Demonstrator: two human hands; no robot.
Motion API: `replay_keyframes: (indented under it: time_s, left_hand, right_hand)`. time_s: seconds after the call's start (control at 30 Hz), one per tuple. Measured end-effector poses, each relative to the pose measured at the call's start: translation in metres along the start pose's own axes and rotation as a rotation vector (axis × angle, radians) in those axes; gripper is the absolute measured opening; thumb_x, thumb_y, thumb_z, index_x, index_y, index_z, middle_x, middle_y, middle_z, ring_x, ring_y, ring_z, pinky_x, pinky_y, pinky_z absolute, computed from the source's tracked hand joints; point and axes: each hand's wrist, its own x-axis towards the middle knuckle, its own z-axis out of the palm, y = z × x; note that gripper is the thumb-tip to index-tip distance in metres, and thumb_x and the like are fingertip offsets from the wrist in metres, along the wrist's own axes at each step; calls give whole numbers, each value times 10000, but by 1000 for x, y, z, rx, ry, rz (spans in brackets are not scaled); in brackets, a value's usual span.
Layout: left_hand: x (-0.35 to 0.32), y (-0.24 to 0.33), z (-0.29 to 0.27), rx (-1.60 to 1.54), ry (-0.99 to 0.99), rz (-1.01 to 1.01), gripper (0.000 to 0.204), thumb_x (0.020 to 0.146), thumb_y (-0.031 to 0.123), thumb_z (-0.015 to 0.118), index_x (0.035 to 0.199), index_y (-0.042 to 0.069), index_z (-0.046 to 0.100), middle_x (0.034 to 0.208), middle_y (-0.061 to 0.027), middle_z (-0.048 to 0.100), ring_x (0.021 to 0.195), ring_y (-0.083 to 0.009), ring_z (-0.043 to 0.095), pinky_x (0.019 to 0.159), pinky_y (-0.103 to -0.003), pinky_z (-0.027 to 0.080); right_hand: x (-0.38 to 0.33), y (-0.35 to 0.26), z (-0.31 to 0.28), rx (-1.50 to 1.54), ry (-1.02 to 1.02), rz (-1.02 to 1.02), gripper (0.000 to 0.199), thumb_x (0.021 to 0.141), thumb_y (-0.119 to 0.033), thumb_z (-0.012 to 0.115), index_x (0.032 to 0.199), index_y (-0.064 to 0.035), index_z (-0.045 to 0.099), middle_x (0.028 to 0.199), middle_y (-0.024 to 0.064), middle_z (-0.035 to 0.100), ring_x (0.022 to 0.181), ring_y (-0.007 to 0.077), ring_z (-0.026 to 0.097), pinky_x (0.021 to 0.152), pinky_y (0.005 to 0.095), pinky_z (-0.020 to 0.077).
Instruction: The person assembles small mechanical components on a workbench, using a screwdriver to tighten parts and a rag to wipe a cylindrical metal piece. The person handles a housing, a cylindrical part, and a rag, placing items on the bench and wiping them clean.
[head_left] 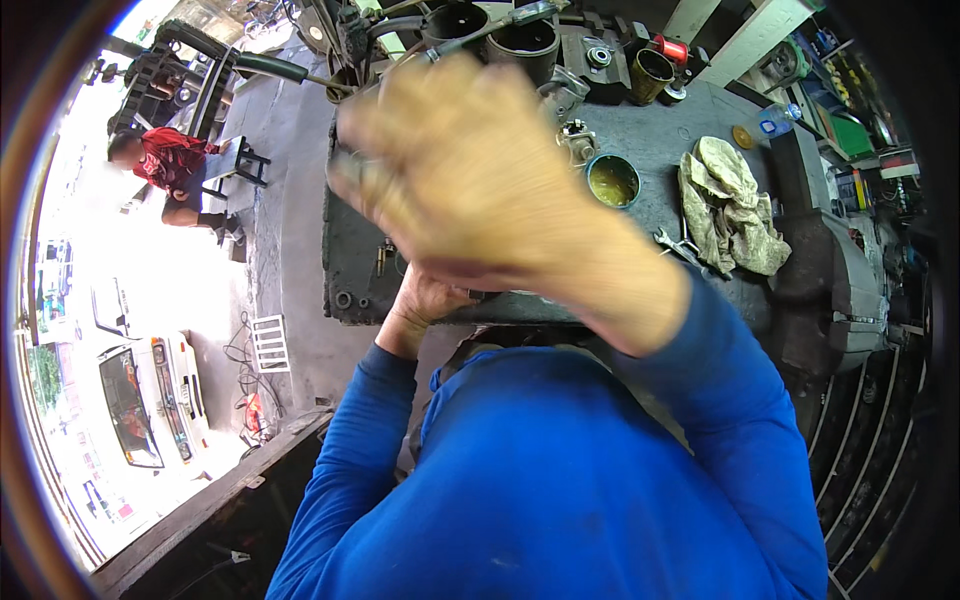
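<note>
My right hand [470, 170] is raised high over the bench and smeared by motion. Its fingers look curled in, but whatever they may hold cannot be made out. Below it, at the bench's near edge, my left hand [430, 298] is closed beside a small dark piece, its fingertips mostly hidden by the right hand. Small brass-coloured parts [381, 260] lie left of the hands. Right of my right hand stand a round tin [613, 181] with yellowish contents and a metal part [577, 143].
A crumpled cloth [725, 205] and wrenches [680, 245] lie on the dark workbench [660, 120] at right. Dark cans [523, 45], a red spool [671, 49] and a plastic bottle [778, 122] stand farther back. At left are a seated person [172, 165] and a white vehicle [155, 400].
</note>
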Motion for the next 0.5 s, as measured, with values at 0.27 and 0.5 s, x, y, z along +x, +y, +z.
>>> replay_keyframes:
  time_s: [0.27, 0.5]
  left_hand:
    - [14, 16, 6, -608, 106, -359, 793, 711, 147, 957, 1413, 32, 605, 1357, -69, 713, 1285, -192, 655, 1131, -380, 514]
    - [10, 67, -8, -611, 354, -676, 717, 692, 25, 956, 1335, -8, 641, 1394, -105, 655, 1263, -211, 639, 1077, -379, 541]
  right_hand:
    - [-39, 37, 46, 432, -74, 112, 557, 1088, -510, 530, 1372, -54, 679, 1241, 184, 683, 1219, 385, 632, 1056, 490, 493]
    - [-135, 86, 1, 780, -525, 843, 676, 1126, -554, 471, 1342, 59, 654, 1240, 266, 732, 1197, 359, 690, 1047, 449, 520]
